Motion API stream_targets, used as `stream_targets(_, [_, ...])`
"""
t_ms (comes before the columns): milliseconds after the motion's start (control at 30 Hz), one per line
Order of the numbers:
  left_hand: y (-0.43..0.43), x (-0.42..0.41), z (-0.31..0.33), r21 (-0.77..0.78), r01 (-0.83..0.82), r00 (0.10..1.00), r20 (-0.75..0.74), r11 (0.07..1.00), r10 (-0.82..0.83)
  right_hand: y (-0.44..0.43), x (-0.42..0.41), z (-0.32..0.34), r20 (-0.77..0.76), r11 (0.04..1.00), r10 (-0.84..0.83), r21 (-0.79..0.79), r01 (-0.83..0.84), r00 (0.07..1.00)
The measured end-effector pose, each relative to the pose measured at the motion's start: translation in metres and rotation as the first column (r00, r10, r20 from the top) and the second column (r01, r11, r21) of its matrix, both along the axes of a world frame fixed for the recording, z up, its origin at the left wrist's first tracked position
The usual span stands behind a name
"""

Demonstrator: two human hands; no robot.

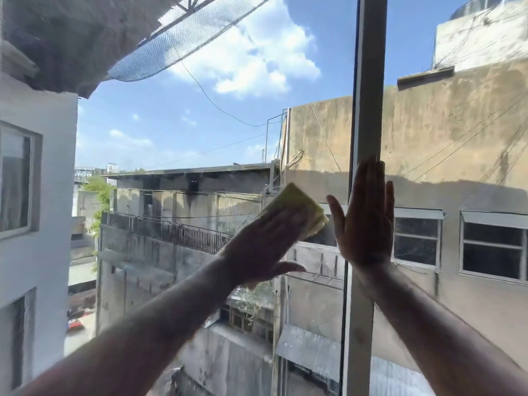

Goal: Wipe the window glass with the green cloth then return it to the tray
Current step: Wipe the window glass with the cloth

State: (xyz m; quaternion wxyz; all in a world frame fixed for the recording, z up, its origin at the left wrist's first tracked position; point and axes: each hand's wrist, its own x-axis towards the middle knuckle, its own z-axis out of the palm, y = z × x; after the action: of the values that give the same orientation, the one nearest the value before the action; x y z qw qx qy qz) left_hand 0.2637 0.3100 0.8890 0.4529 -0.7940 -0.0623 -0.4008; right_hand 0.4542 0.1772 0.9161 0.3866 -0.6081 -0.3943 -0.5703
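- The left hand (263, 244) lies flat on the window glass (177, 144), fingers stretched out and close together, thumb splayed off to the right.
- Under that palm sits the green cloth (300, 207), folded into a pad and pressed against the pane; its far corners stick out beyond the fingertips, up and to the right. The hand looks a little blurred.
- The right hand (365, 224) is open too, fingers straight and pointing up, thumb spread toward the left. It rests flat over the upright window frame (370, 95), the pale bar that splits the pane, with the palm partly on the bar and partly over the glass beside it.
- The two hands are near each other but apart; the cloth's right edge comes just beside the right thumb.
- Both bare forearms reach in from the near bottom corners.
- Far through the glass stand weathered concrete buildings (428, 132), a white building (37, 167) on the left, dark netting (171, 44) overhead, and blue sky with cloud.
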Motion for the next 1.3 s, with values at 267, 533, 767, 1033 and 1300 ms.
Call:
stream_targets(267, [0.011,-0.045,0.075,-0.371,0.061,0.681,0.694,0.927,0.233,0.002,0.002,-0.001,0.011,0.999,0.033,-0.003,-0.033,0.999])
stream_targets(533, [-0.001,-0.015,0.057,0.293,-0.111,0.954,-0.235,0.95,0.184,0.001,0.002,-0.002,0.038,0.999,0.037,0.03,-0.038,0.999])
stream_targets(767, [0.024,-0.065,0.103,-0.329,-0.008,0.7,0.672,0.944,0.24,0.004,0.004,-0.002,0.023,0.997,0.061,0.04,-0.062,0.998])
stream_targets(1033, [0.033,-0.047,-0.012,0.346,-0.065,0.918,-0.347,0.936,0.193,0.006,0.005,-0.003,0.029,0.998,0.039,0.049,-0.041,0.999])
stream_targets(1300, [0.01,-0.021,-0.034,-0.05,-0.076,0.976,0.201,0.996,0.085,0.005,0.004,-0.003,0.027,0.999,0.012,0.036,-0.013,1.0])
